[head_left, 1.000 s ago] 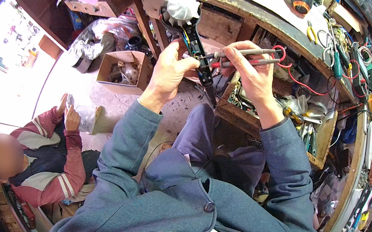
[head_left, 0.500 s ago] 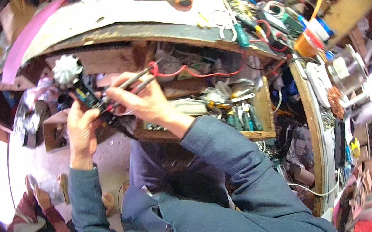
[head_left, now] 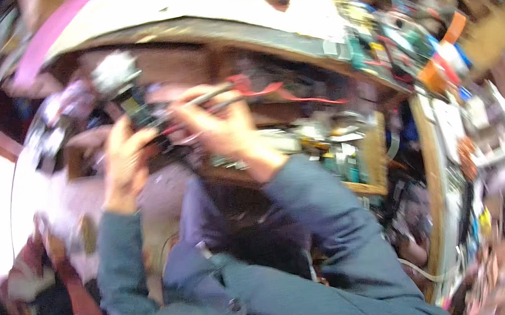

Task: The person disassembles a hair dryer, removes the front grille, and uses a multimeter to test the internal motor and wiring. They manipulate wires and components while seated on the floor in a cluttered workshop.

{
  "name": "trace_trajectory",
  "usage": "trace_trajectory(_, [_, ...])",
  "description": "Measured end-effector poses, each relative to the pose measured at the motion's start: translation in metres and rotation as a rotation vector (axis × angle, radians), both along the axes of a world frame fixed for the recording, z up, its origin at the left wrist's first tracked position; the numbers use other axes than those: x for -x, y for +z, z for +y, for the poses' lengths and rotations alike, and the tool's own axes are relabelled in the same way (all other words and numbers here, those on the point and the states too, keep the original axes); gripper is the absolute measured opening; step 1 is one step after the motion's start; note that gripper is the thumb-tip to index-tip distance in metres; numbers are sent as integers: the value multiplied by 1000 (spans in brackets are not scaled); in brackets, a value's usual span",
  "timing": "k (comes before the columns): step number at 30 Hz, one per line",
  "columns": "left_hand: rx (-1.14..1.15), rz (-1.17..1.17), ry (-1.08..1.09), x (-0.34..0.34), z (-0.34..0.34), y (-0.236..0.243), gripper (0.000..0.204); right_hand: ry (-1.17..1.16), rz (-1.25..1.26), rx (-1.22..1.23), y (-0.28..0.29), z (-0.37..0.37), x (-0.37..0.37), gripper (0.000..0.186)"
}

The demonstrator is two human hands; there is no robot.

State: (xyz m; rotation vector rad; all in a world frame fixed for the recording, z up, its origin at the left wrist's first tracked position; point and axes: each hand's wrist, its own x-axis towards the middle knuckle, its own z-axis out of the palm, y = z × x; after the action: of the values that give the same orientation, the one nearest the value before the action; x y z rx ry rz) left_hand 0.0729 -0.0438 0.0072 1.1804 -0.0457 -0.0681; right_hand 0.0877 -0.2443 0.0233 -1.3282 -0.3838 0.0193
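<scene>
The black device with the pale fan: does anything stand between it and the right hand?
Only the probes, held in the right hand, are between; nothing else visible is. Blur hides whether they touch the device.

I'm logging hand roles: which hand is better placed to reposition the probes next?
Probably the right hand: it already holds the probes close to the dark device, while the left hand holds that device.

My sleeves (head_left: 351, 227): blue-grey
Fan wheel (head_left: 114, 72): whitish
Device (head_left: 134, 108) I hold: black
Probe lead (head_left: 264, 90): red
Co-worker's sleeve (head_left: 82, 301): maroon, white stripes
</scene>
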Motion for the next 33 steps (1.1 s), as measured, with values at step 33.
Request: trace_trajectory(33, [73, 69, -63, 1, 6, -9, 44, -25, -47, 54, 5, -6, 2, 17])
